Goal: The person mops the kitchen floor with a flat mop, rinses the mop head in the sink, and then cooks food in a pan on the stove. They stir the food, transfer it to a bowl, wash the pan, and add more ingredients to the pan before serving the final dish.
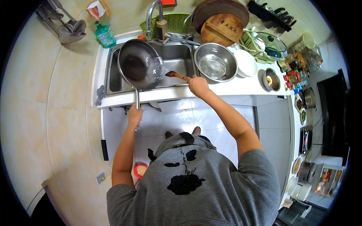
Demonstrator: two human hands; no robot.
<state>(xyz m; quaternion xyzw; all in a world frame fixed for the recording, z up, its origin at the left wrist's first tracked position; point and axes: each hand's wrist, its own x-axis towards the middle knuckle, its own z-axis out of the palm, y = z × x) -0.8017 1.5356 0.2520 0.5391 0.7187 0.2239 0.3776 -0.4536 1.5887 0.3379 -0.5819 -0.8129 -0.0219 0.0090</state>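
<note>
My left hand is closed around the metal handle of a wok, which is tilted over the steel sink. Water splashes at the wok's right side. In my right hand is a brown wooden-handled tool, probably a brush or spatula; its dark end points at the wok and does not touch it. To the right of the sink stands a steel basin that seems to hold water. The curved faucet rises behind the wok.
A green soap bottle stands at the sink's back left corner. A white bowl, a small steel bowl and a green dish rack are on the right counter. Wooden lids lean at the back. A red-rimmed container is on the floor.
</note>
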